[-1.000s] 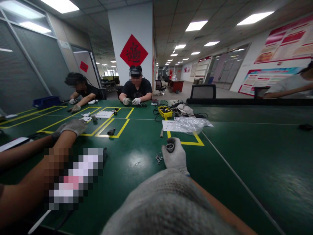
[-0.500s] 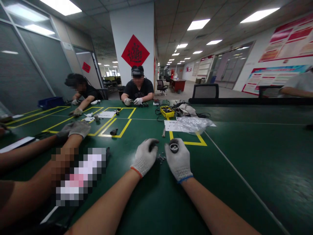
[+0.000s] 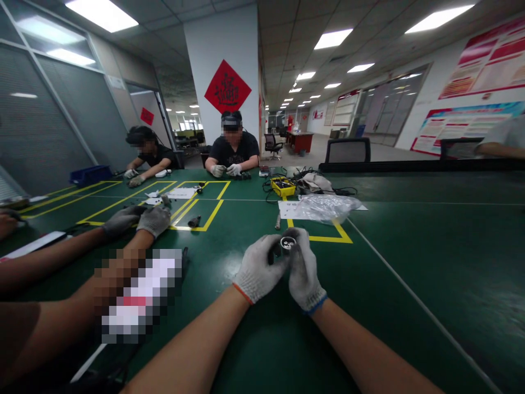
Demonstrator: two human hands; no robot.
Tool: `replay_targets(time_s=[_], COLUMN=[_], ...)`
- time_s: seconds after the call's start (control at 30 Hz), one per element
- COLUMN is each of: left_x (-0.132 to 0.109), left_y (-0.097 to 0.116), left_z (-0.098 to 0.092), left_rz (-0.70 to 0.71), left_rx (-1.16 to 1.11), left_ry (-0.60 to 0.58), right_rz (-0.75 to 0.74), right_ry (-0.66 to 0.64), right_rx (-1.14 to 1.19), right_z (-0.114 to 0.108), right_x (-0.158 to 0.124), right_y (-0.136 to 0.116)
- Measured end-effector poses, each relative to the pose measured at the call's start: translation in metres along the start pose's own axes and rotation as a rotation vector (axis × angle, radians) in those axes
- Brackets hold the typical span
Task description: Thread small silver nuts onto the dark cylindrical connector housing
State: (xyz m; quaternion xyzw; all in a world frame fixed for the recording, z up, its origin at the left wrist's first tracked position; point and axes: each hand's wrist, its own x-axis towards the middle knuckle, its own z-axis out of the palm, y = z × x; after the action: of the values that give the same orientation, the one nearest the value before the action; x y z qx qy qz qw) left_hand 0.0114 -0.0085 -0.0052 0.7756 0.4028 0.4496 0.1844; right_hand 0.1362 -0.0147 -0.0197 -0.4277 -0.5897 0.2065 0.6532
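Note:
My right hand point(image 3: 304, 273), in a white knit glove with a blue cuff, is wrapped around a small round metal part point(image 3: 288, 243) with a pale rim and darker pieces inside. Its open face points up. My left hand point(image 3: 258, 268), gloved with an orange cuff, meets it with curled fingers at the part's left side. Whether the left fingertips pinch something small as well is hidden. Beyond the hands, a small metal cylinder point(image 3: 278, 221) lies on the green table point(image 3: 389, 350). The loose small metal rings seen earlier are covered by my hands.
A co-worker's gloved hands point(image 3: 153, 220) work at the left, near a dark fitting point(image 3: 194, 221). Ahead lie a plastic bag point(image 3: 328, 208) on white paper and a yellow box point(image 3: 283, 186) among cables. Two more people sit across the table. Yellow tape marks areas.
My left hand has moved right and up from beside the small rings to the round part. My right hand has turned inward around it. The nearby co-worker's hands have shifted right.

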Motion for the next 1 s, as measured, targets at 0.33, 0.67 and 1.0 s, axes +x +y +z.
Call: replay_targets(time_s=[0.33, 0.67, 1.0], left_x=[0.002, 0.013, 0.014], left_y=[0.002, -0.022, -0.029], left_z=[0.001, -0.015, -0.02], left_rz=[-0.045, -0.309, -0.496], left_rx=[-0.034, 0.379, 0.655], left_ry=[-0.007, 0.082, -0.113], right_rz=[-0.033, -0.043, 0.176], right_ry=[-0.064, 0.391, 0.429], right_rx=[0.109, -0.256, -0.164], right_z=[0.003, -0.002, -0.003], right_x=[0.0, 0.008, 0.013], right_y=[0.005, 0.002, 0.007])
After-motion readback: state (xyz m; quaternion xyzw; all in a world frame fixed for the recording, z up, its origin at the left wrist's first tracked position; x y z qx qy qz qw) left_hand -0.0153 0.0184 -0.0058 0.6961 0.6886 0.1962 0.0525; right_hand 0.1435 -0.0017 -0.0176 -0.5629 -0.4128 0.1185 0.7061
